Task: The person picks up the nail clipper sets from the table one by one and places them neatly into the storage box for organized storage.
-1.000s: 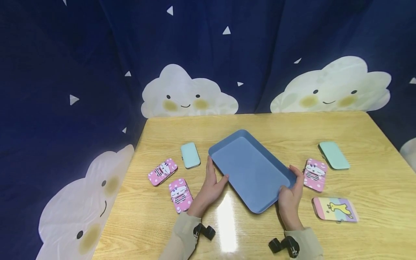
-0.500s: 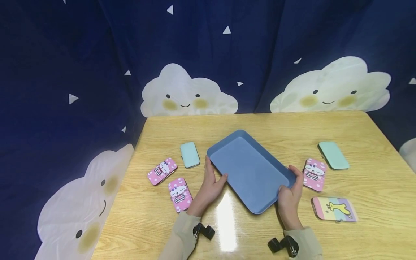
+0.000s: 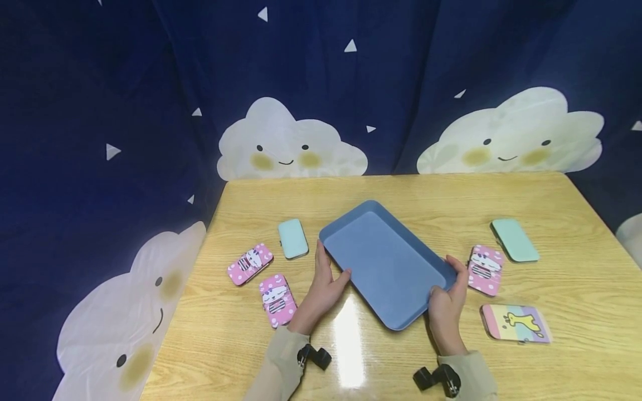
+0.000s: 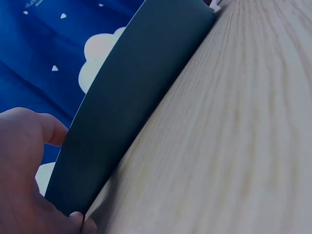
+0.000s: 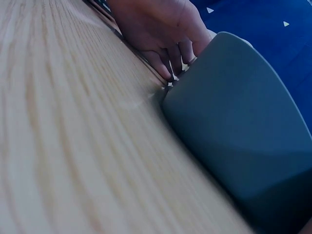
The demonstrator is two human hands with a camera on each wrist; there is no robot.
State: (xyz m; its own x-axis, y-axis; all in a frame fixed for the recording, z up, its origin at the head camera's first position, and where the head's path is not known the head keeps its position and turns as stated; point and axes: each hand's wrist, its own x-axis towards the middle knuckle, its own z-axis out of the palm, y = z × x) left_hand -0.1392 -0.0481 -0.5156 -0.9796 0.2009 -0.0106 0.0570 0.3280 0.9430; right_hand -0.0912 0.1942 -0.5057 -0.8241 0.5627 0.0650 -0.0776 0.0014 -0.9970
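Note:
A shallow blue rectangular tray (image 3: 383, 262) sits slantwise at mid-table, its inside bare. My left hand (image 3: 323, 292) grips its left long side; in the left wrist view the thumb (image 4: 53, 129) meets the rim and fingertips (image 4: 78, 217) curl at the lower edge. At the near right corner my right hand (image 3: 448, 306) holds the tray, thumb over the rim and fingers along the outside. The right wrist view shows the tray's outer wall (image 5: 234, 107) close over the wood, with that hand's fingers (image 5: 158, 63) bent at the far end.
Left of the tray lie a mint case (image 3: 293, 238) and two pink cat-print cases, one upper (image 3: 251, 264), one lower (image 3: 277, 301). On the right are a pink case (image 3: 485, 269), a mint case (image 3: 515, 239) and a striped giraffe case (image 3: 516, 323). A navy cloud-print curtain (image 3: 391, 83) hangs behind the table.
The tray and left hand have shifted very slightly left in the head view, early on. Both hands keep their hold on the tray, and the cases stay put.

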